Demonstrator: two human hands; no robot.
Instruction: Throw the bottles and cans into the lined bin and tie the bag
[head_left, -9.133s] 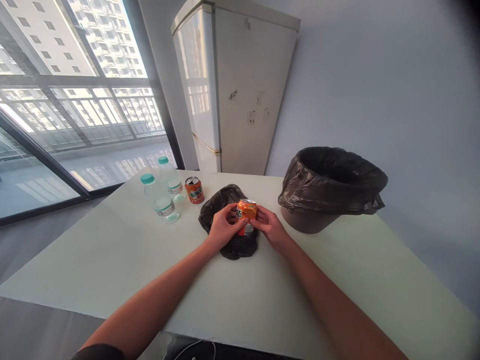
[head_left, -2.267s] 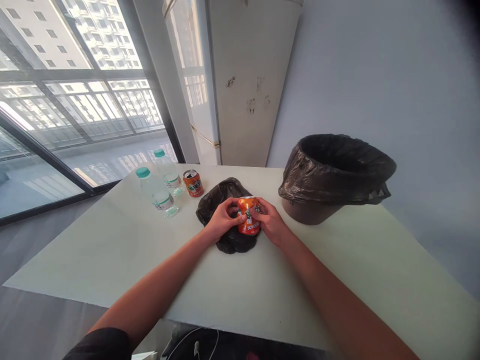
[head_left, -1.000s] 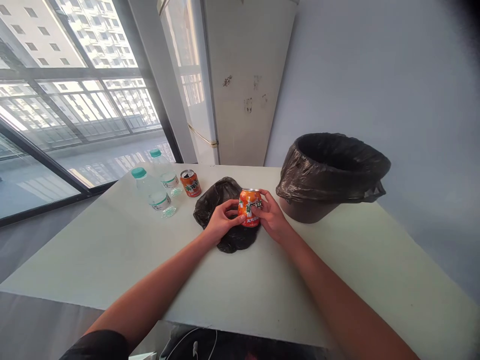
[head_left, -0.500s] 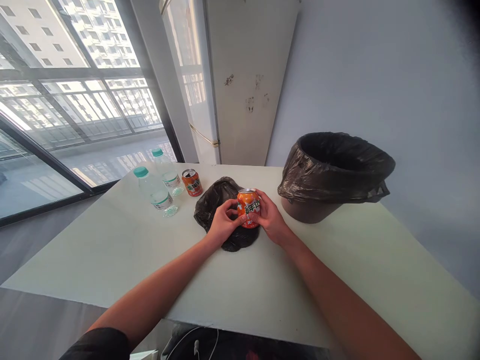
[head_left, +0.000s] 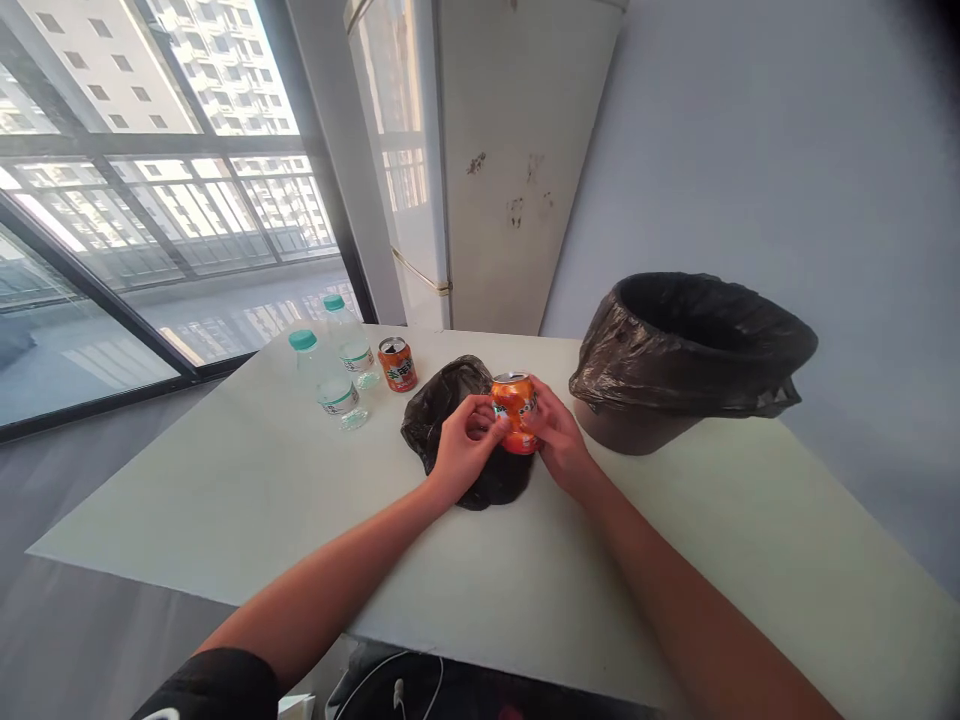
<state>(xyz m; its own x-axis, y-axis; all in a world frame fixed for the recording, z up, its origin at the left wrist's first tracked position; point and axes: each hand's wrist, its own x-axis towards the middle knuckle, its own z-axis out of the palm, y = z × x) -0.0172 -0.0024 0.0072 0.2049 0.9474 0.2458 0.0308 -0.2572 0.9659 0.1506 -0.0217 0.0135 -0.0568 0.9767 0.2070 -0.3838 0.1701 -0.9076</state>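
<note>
Across the upper left of the frame runs a glazed window in dark metal framing. At upper center rises one off-white refrigerator, its front glossy, its flat side marked with four dark, patchy smudges. My forearms reach over a smooth, pale table that fills the lower middle. Right of center on it sits one round bin, and a wrinkled, shiny black plastic liner is folded over its rim. One crumpled black bag, thin plastic, lies in the center, just beyond and below my hands. Two clear plastic bottles stand left of center, a near bottle and a far bottle, each with a teal cap and a white-and-green label whose print is too small to read.

At the center, my left hand and right hand pinch the held can from both sides, roughly upright in front of the bag; whether it touches the plastic I can't tell. It is orange metal, its lettering blurred. The standing can, also orange, is beside the bottles, dark characters across it, making two cans.
</note>
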